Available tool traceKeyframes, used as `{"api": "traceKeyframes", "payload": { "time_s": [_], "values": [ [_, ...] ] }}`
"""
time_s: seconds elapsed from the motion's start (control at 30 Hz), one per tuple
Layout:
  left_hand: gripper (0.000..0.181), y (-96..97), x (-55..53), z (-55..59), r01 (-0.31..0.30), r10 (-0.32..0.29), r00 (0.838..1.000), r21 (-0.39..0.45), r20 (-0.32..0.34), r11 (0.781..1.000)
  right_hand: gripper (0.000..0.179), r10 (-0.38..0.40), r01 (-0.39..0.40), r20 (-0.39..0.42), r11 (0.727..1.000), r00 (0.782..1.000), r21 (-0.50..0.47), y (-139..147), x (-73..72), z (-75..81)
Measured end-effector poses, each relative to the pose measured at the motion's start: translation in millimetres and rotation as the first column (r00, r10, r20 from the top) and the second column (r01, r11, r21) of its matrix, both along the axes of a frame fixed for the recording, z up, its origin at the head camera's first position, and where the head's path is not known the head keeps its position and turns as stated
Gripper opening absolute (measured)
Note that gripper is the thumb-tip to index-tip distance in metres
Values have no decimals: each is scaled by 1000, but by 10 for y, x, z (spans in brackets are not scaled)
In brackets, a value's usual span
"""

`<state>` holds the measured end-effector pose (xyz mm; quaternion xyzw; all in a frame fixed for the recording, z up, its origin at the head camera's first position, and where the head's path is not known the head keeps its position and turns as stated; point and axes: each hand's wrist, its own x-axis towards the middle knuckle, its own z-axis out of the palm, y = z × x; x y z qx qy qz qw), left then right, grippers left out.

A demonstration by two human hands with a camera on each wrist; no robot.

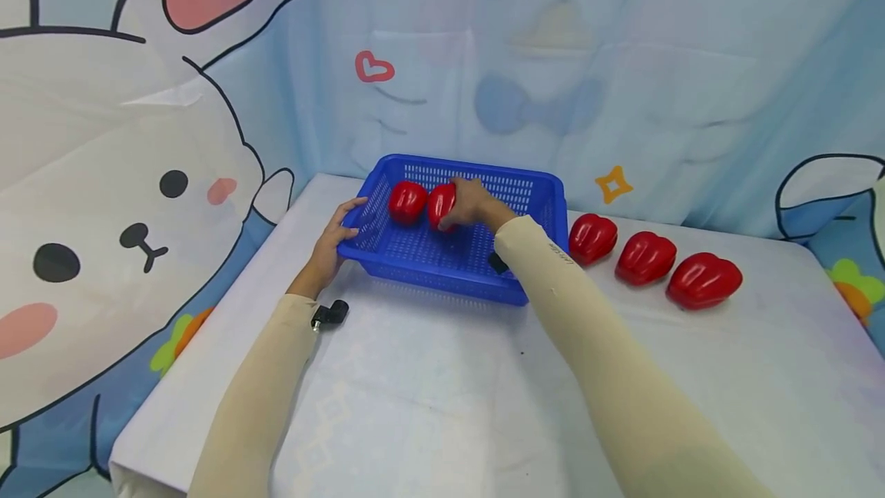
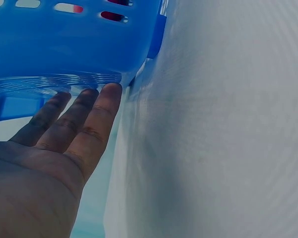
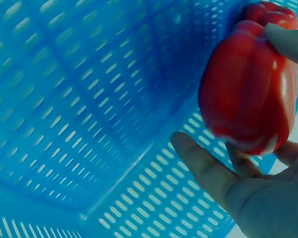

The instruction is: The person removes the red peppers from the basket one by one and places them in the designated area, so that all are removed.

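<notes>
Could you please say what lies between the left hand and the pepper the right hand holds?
The basket's left wall and another red pepper lie there, in the head view.

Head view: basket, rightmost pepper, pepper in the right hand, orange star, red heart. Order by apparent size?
1. Basket
2. Rightmost pepper
3. Pepper in the right hand, going by its visible part
4. Orange star and red heart: too alike to rank
</notes>
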<state>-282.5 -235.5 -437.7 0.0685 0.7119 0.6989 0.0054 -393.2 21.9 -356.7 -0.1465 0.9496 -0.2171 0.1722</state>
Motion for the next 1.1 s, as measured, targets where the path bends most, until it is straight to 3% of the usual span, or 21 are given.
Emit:
{"api": "traceKeyframes", "payload": {
  "time_s": [0.23, 0.43, 0.63, 0.87, 1.1],
  "values": [
    [64, 3, -13, -1, 10, -10, 1000, 9, -6, 1000, 110, -81, 79, -5, 988, 997, -132, 123, 91, 185],
    [64, -15, -23, -13, 10, -10, 1000, 8, 0, 1000, 106, -141, 138, 12, 939, 990, -316, 324, 225, 400],
    [63, -4, -4, 4, -7, 7, 1000, -13, -1, 1000, 104, -153, 111, -99, 935, 983, -338, 624, 467, 536],
    [63, 14, -13, -1, -6, 6, 1000, -18, 0, 1000, 104, -123, 74, -125, 938, 984, -338, 1048, 894, 539],
    [62, 2, 0, -5, -13, 13, 1000, -34, 11, 999, 103, -137, 79, -146, 935, 980, -346, 1466, 1259, 378]
  ]
}}
